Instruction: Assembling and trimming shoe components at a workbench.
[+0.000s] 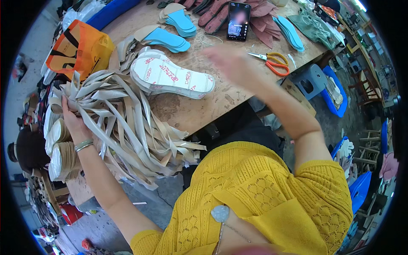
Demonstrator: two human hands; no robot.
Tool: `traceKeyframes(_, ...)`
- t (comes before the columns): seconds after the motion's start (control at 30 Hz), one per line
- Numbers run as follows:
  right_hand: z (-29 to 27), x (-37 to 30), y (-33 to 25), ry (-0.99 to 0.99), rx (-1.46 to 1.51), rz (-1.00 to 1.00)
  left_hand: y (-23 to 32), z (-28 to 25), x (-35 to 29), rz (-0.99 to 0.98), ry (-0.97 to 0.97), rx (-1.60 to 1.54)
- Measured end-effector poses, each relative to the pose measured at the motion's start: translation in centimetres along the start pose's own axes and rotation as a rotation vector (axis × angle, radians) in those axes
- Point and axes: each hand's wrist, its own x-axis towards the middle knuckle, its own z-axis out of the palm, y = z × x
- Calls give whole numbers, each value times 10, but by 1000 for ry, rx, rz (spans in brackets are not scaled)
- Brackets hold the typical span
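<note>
A big bundle of long beige and whitish strips (123, 114), some of them glossy, hangs over the table's near left edge. My left hand (73, 121) grips its gathered left end, with most fingers hidden behind the strips. Over the table, my right hand (227, 63) is smeared by motion, and its finger positions cannot be read. It is nearest to a stack of white insole-shaped pieces (174, 78) with red print, and to a pair of scissors (274, 63) with orange and yellow handles. No object can be made out in that hand.
Blue insoles (168, 39) and a lit phone (238, 21) lie farther back on the wooden table (178, 112), beside dark red pieces (214, 19). An orange bag (80, 51) stands at the left, above stacked insole shapes (63, 161). A grey stool (312, 80) is at the right.
</note>
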Motion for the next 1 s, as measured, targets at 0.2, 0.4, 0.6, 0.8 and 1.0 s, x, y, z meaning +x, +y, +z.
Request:
traceKeyframes(0.2, -57, -75, 129, -212, -567, 337, -17, -5, -9, -5, -71, -187)
traceKeyframes(0.4, -34, -22, 31, 13, -189, 35, -17, 12, -26, -7, -221, -262)
traceKeyframes(0.6, 2, 31, -31, 94, 77, -247, -15, 25, -37, -43, -216, -244)
traceKeyframes(0.8, 96, 101, -94, 271, 280, -775, -34, 49, -36, -13, -156, 55)
traceKeyframes(1.0, 137, 133, -107, 98, -11, -728, -29, 51, -46, -82, -132, 207)
